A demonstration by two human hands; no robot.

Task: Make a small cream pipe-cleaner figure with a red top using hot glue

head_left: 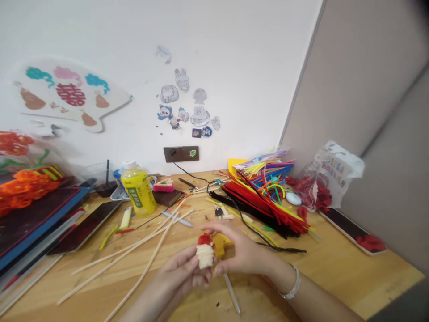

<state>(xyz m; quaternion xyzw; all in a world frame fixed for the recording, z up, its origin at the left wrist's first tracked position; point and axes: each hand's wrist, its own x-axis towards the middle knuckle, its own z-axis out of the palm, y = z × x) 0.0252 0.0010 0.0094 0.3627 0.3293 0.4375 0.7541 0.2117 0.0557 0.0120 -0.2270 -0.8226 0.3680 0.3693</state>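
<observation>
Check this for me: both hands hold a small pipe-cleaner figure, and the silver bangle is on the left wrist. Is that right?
Not quite: the silver bangle is on the right wrist, not the left, as the head view shows. The left hand and right hand do hold the small pipe-cleaner figure.

Rt hand (243, 250) can pass rightward over desk (338, 277); pipe cleaner pile (264, 205) blocks fwd.
</observation>
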